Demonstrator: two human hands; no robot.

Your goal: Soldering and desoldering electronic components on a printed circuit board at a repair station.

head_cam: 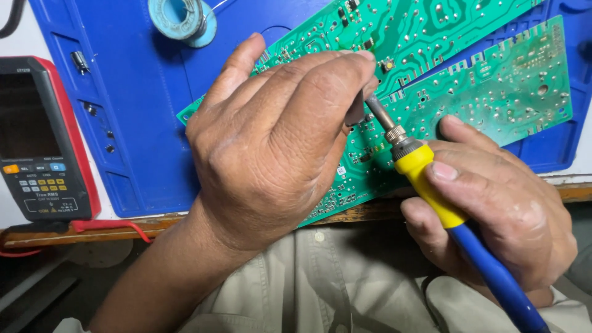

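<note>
Red-edged multimeter (40, 139) lies at the frame's left edge beside a blue work mat (148, 123), a solder spool (182, 18) at top. Centre frame, the left hand (271, 142) curls over a green circuit board (431, 92), fingertips pinched together; what they pinch is hidden. At lower right, the right hand (499, 209) grips a yellow-and-blue soldering iron (431, 185), tip on the board.

two circuit boards (431, 80), one soldering iron (425, 172)
</note>
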